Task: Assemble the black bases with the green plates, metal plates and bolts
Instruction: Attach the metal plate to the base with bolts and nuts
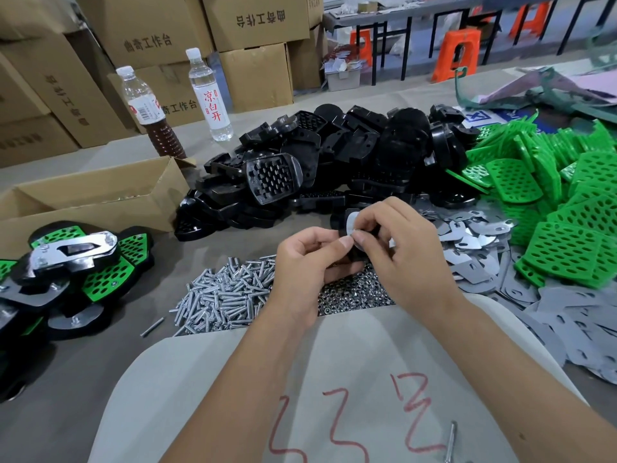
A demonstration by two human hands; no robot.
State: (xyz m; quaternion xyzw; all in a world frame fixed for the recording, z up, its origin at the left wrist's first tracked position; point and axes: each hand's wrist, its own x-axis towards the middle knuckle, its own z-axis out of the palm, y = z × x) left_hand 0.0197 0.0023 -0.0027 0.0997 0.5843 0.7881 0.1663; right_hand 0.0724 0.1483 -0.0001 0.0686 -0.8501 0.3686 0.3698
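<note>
My left hand and my right hand meet at the centre of the table, both closed on a black base with a metal plate on it, mostly hidden by my fingers. Under my hands lie a heap of silver bolts and a heap of small nuts. A large pile of black bases lies behind. Green plates are heaped at the right. Loose grey metal plates spread out at the right of my hands.
Several finished assemblies are stacked at the left. An open cardboard box stands behind them, with two bottles further back. Stacked cartons line the rear. A single bolt lies on the marked pad near me.
</note>
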